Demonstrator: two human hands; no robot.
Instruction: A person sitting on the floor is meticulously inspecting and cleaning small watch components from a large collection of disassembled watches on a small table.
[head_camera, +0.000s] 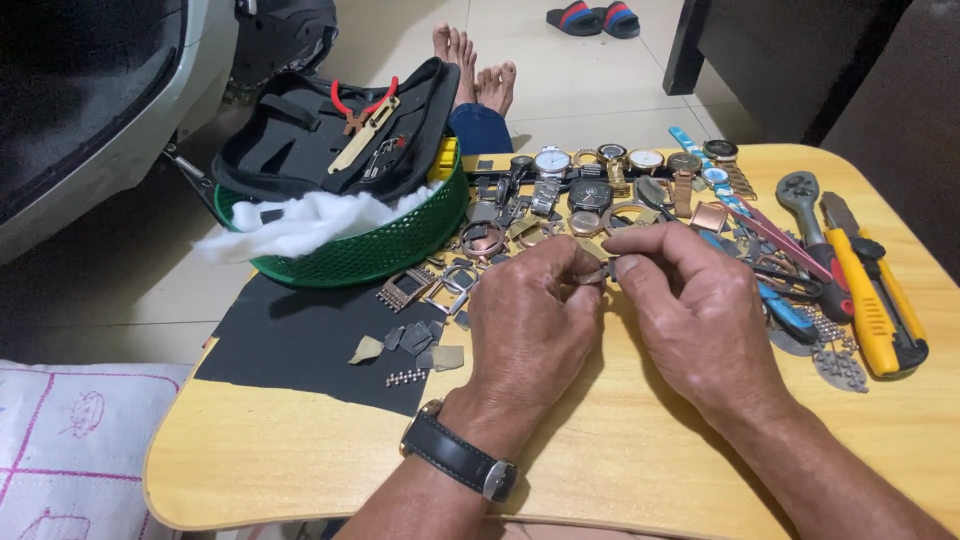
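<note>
My left hand (530, 325), with a dark strap watch on its wrist, and my right hand (690, 310) meet over the middle of a small wooden table (300, 460). Together their fingertips pinch a small metal watch part (594, 272); most of it is hidden by the fingers. Just beyond the hands lie several wristwatches (600, 175), watch cases and bracelet pieces in a loose heap.
A green mesh basket (385, 250) with white cotton and a black tool pouch stands at the back left. A black sheet (300, 340) carries small scraps. A yellow utility knife (875, 300), screwdriver and pliers lie right. Someone's bare feet (475, 70) rest beyond the table.
</note>
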